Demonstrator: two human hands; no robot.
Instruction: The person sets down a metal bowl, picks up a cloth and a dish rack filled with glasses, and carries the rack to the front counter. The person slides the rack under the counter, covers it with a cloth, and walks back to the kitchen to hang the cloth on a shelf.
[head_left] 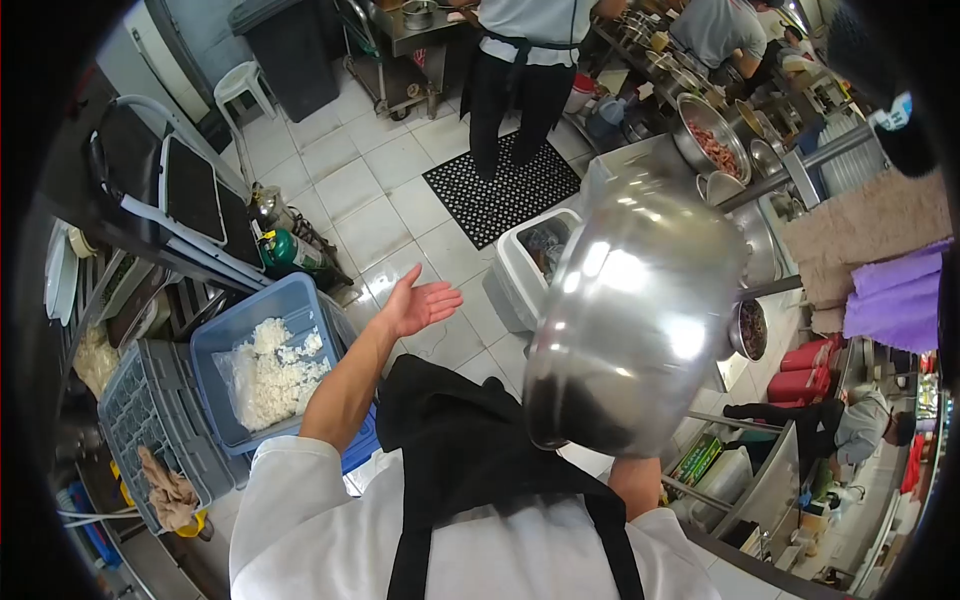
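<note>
A large shiny metal stockpot [640, 310] is held up in front of me on the right, tilted, its smooth outer wall towards me. My right forearm [637, 484] runs up behind its lower edge; the pot hides my right hand, which bears it. My left hand [421, 301] is stretched out over the floor, palm up, fingers extended, with nothing in it. Below and left of that arm stands a blue plastic tub [222, 345] containing white crumbly food [272, 385] that looks like cooked rice, partly on a clear plastic bag.
A white bin [508, 290] stands beside the pot. Behind it are a black rubber mat [500, 190] and a person in an apron [525, 60]. Grey crates [160, 410] and a folded step ladder [190, 190] line the left. A bowl of meat [712, 140] sits at right.
</note>
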